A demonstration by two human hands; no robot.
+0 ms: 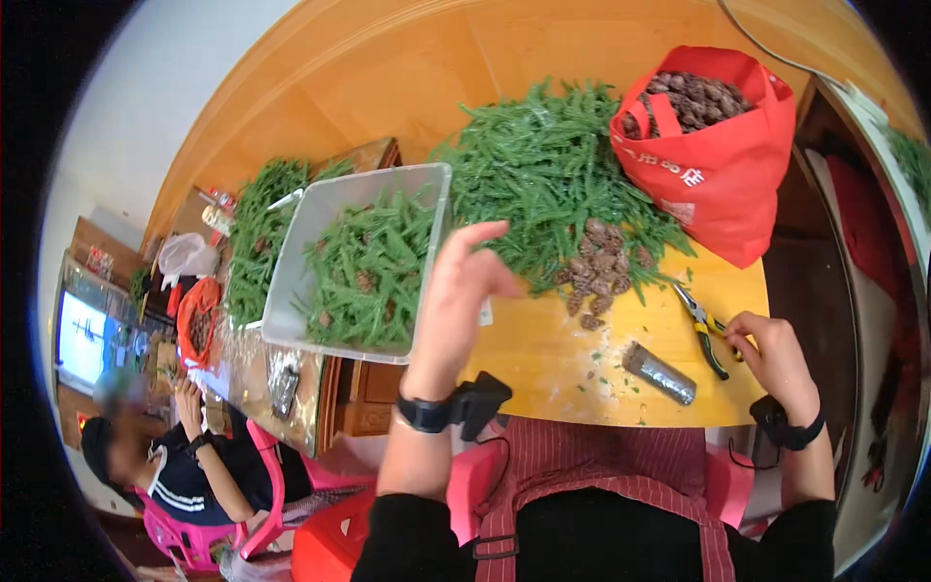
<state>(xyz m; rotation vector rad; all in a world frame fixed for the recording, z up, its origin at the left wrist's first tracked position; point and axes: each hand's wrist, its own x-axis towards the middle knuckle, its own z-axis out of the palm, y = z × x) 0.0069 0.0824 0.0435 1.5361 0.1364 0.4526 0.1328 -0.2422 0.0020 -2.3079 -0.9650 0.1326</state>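
Note:
My left hand [456, 301] is raised above the table's left edge, fingers spread and holding nothing, close to the clear plastic bin [291, 262] of green sprigs. My right hand [771, 354] rests at the table's right edge, its fingers on the yellow-and-black handle of the pliers [703, 325]. A small pile of brown pine cones [596, 276] lies at the edge of a large heap of green sprigs [543, 165]. A shiny silver cylinder [659, 373] lies on the yellow table [543, 359] between my hands.
A red bag [722, 165] full of pine cones stands at the back right. Another person in dark clothes sits on a pink chair [194, 538] at lower left, beside a second table with more sprigs [254, 233], an orange basket [197, 320] and a screen [82, 339].

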